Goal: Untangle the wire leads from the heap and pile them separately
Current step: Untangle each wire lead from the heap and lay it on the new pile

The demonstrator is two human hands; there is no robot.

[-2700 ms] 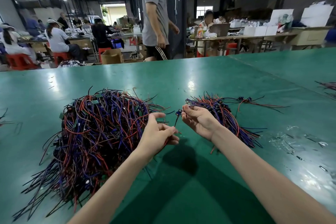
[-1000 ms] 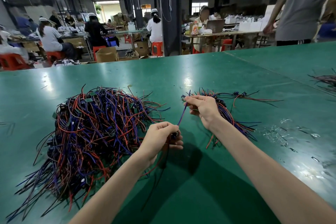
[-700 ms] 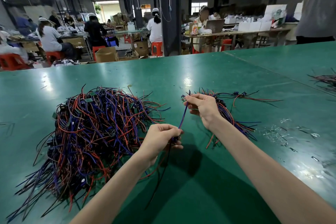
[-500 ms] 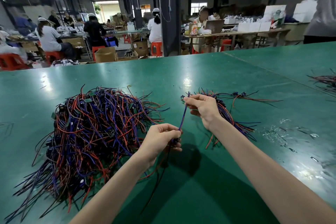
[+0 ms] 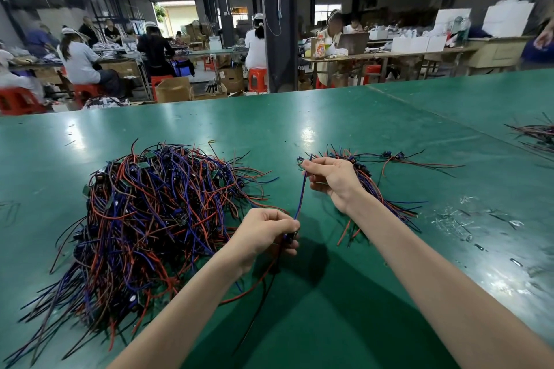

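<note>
The green table [image 5: 299, 117] fills most of what I see, running away from me toward a workshop floor where people sit on red stools [image 5: 257, 78] at other benches.

On my left lies the big heap of wires [image 5: 156, 213], a thick tangle of red, blue and black strands with small dark plugs caught in it, its loose ends fanning toward the near edge. On my right, well apart from it, lies the smaller pile [image 5: 389, 207], its wires lying roughly side by side; my right forearm crosses over part of it. Another bundle [image 5: 536, 135] sits at the far right edge of the table.

My left hand [image 5: 263, 234] is curled closed just beside the heap, fingers and thumb pinching the lower end of a blue wire [image 5: 300, 195]. My right hand [image 5: 332, 180] hovers above the near side of the smaller pile, thumb and forefinger pinching the upper end, the other fingers loosely bent. The wire runs taut between the two hands, above the table.

A small black plug [image 5: 290, 235] shows at my left fingertips, and thin red and black strands trail from below that hand toward me.
</note>
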